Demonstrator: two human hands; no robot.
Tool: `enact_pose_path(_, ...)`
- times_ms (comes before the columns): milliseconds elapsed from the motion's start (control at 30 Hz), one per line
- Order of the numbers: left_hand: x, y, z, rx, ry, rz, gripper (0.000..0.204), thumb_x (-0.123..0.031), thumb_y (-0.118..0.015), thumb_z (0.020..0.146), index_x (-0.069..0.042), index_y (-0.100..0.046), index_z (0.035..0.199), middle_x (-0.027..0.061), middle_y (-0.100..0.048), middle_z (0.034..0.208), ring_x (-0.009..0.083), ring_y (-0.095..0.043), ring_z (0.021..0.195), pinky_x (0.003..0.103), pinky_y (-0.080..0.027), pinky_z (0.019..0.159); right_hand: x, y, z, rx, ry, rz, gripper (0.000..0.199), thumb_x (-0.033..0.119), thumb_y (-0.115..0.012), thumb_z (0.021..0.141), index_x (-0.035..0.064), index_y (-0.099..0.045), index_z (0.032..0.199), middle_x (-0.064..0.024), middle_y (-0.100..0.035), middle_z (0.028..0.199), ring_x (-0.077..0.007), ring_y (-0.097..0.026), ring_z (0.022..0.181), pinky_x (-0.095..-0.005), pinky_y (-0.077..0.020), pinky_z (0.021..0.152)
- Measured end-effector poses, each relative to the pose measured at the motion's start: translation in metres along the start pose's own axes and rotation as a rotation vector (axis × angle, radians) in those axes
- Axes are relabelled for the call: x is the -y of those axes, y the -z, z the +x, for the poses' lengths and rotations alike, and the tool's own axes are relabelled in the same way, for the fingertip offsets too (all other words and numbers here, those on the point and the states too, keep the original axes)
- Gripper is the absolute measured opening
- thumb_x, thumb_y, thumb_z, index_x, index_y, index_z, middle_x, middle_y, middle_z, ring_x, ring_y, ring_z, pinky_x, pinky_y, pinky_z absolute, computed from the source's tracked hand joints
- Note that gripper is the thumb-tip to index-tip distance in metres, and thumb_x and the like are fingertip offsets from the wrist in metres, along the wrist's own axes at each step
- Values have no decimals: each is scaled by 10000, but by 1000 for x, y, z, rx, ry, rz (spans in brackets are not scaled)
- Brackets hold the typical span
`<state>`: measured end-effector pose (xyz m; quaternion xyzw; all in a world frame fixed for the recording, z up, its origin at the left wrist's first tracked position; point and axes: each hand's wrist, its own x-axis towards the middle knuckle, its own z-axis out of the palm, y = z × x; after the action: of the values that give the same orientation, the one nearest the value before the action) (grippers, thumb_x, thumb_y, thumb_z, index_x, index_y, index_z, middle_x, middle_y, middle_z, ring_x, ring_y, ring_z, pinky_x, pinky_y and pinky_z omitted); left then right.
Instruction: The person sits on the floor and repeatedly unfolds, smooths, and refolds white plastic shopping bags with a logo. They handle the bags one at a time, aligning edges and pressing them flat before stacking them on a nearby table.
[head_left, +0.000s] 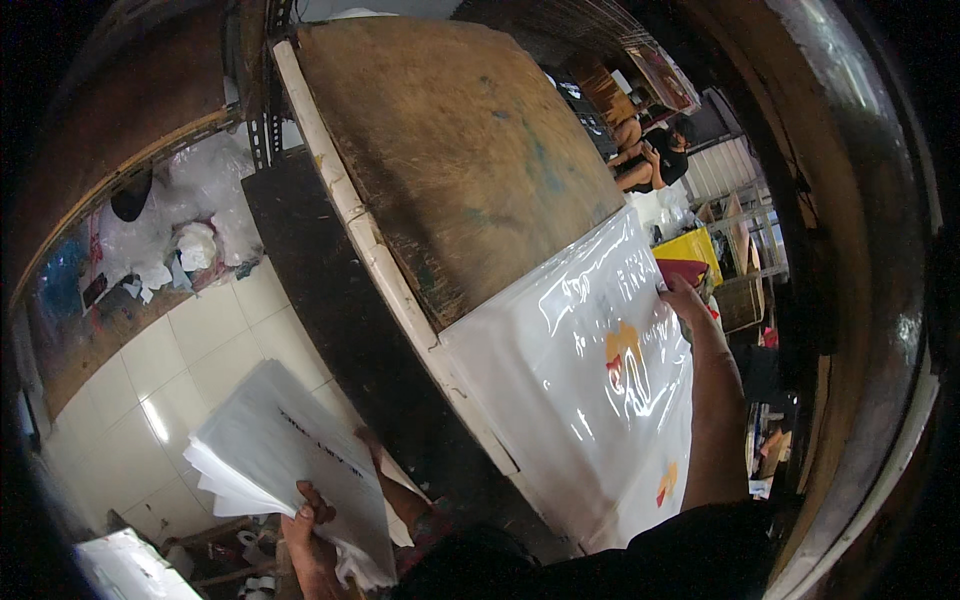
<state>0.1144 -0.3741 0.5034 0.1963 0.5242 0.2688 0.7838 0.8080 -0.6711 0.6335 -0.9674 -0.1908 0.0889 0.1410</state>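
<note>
My left hand (pixel 308 515), low on the left, is closed around the lower edge of a bundle of thin white plastic sheets (pixel 285 430) with dark print. The bundle's loose edges fan out beside the table. My right hand (pixel 682 300) grips the right edge of a large, glossy, clear-to-white plastic sheet (pixel 560 350) printed with orange and red figures. That sheet lies over the near part of a worn brown wooden tabletop (pixel 450 150) and hangs toward me. Whether it is one layer or several I cannot tell.
A pale wooden strip (pixel 370 240) and a dark board (pixel 310 250) run along the table's left side. Crumpled clear plastic (pixel 195 200) is heaped at the far left by the tiled floor (pixel 215 335). Another person (pixel 655 160) sits beyond the table, near a yellow item (pixel 692 252).
</note>
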Motion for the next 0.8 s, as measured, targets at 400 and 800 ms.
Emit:
enact_pose_path(400,52,-10,-15,-106,59,88,409,-213,-700,819,-10,-567,1148,59,-631,893,182,-591,746,344,-473,690,16,30,10,285,4,-95,430,152,-714,747,-24,-620,1127,-124,-678,1002,-206,-632,889,-341,-513,757)
enact_pose_path(800,57,-7,-24,-194,44,221,424,-385,-693,843,-3,-632,1017,69,-637,868,193,-583,718,354,-464,688,28,29,-1,236,-30,-109,595,164,-660,775,-13,-535,1329,-151,-662,1182,-256,-629,1071,-370,-480,948)
